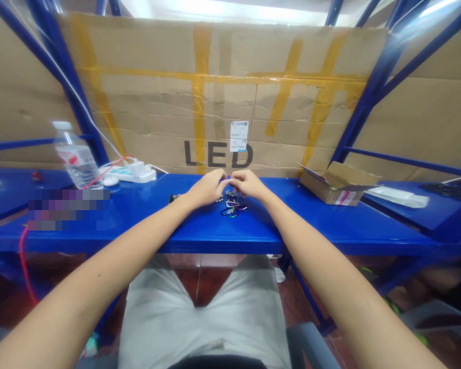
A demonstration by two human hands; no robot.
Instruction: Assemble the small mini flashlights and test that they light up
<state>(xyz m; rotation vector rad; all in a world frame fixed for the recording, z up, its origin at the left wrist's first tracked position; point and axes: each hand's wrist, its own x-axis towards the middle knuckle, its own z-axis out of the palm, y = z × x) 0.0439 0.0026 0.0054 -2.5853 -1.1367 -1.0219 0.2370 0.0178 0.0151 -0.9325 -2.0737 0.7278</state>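
Note:
Both my hands meet over the middle of the blue metal bench. My left hand and my right hand each pinch their fingertips together, nearly touching one another, on some small item too tiny to name. Just below them on the bench lies a small heap of coloured carabiner-like clips and metal rings. A small dark item lies left of my left wrist.
A plastic water bottle stands at the left, beside a white power strip with a red cable. An open cardboard box sits at the right, a white flat packet beyond it. Taped cardboard marked LED forms the back wall.

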